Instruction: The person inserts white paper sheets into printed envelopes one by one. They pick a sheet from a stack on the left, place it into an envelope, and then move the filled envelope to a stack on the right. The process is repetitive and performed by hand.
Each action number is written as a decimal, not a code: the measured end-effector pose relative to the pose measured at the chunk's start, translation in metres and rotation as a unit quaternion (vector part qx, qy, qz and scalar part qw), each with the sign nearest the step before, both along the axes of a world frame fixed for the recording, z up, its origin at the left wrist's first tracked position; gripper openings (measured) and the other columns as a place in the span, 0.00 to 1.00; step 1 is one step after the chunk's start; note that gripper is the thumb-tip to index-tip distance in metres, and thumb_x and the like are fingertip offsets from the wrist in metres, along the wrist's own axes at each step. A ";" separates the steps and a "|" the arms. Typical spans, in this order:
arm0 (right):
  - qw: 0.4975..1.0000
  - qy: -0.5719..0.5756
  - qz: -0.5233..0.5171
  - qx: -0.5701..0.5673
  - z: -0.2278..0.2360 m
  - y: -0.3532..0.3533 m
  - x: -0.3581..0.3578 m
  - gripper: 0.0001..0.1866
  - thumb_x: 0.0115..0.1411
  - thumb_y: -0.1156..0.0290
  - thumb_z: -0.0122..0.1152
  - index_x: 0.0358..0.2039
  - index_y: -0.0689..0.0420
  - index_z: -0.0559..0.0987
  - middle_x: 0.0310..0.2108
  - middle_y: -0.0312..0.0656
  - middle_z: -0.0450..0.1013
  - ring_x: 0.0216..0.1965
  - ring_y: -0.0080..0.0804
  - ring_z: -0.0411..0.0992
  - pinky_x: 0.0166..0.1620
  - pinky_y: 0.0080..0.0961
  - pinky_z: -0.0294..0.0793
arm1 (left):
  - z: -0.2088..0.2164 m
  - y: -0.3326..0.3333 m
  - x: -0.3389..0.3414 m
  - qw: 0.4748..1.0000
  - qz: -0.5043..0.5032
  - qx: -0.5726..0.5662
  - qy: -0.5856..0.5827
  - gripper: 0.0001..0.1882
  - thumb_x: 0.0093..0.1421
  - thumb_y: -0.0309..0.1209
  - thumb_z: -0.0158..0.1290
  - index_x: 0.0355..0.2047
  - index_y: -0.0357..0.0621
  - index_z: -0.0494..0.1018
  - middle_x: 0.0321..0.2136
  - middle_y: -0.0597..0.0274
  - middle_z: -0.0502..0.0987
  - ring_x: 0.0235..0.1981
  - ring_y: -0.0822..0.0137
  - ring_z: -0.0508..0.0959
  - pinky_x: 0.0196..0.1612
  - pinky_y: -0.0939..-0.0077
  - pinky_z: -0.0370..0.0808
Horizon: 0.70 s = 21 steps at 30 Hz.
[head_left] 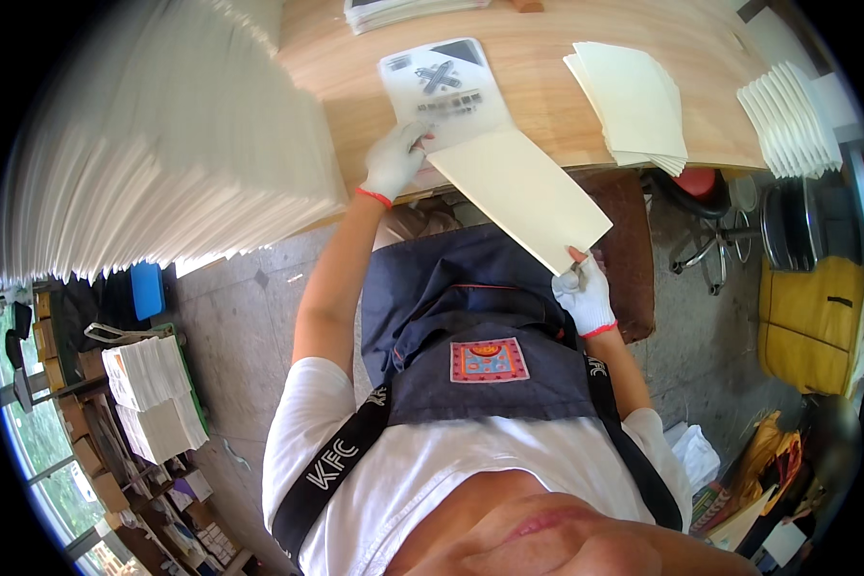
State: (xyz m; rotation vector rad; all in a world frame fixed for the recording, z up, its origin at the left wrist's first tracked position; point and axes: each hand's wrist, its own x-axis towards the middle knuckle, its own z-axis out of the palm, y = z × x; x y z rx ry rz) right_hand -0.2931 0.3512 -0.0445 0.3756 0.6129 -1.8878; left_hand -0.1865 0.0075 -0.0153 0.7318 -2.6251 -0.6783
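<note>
My right hand (586,296), in a white glove with a red cuff, grips the near corner of a cream paper pad (523,200). The pad slants over the table's front edge above my lap, its far end next to a printed cover sheet (446,84). That sheet lies on the table, white with dark drawings and a dark corner. My left hand (396,163), gloved alike with bare fingertips, is at the sheet's near left edge, close to the pad's left corner. Its fingers are curled together; what they pinch, if anything, is hidden.
A tall paper stack (163,144) fills the left of the wooden table (538,96). Cream pads (634,101) and a fanned white stack (787,120) lie at the right. A wheeled stool (706,226) and yellow bundle (811,326) stand right; paper bundles (154,398) sit left.
</note>
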 end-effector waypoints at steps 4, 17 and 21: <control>0.999 0.008 -0.027 -0.019 0.000 -0.010 0.007 0.11 0.59 0.76 0.46 0.43 0.53 0.69 0.32 0.35 0.71 0.17 0.17 0.64 0.12 0.11 0.59 | 0.003 -0.006 0.001 0.991 -0.053 0.118 0.034 0.16 0.48 0.21 0.46 0.37 0.52 0.72 0.26 0.63 0.72 0.26 0.65 0.74 0.30 0.74 0.70; 0.982 0.185 0.009 0.050 0.042 -0.024 0.053 0.09 0.63 0.68 0.46 0.43 0.53 0.67 0.26 0.33 0.68 0.19 0.18 0.64 0.19 0.13 0.61 | -0.072 0.117 -0.045 0.672 0.180 0.468 0.545 0.31 0.53 0.21 0.51 0.56 0.43 0.52 0.43 0.54 0.71 0.41 0.67 0.74 0.39 0.72 0.75; 0.968 0.233 0.066 0.058 0.043 -0.020 0.055 0.09 0.63 0.68 0.47 0.43 0.54 0.67 0.27 0.34 0.69 0.20 0.18 0.65 0.18 0.14 0.61 | -0.105 0.133 -0.059 0.626 0.094 0.645 0.428 0.25 0.56 0.25 0.49 0.54 0.42 0.57 0.43 0.55 0.71 0.42 0.66 0.73 0.41 0.72 0.74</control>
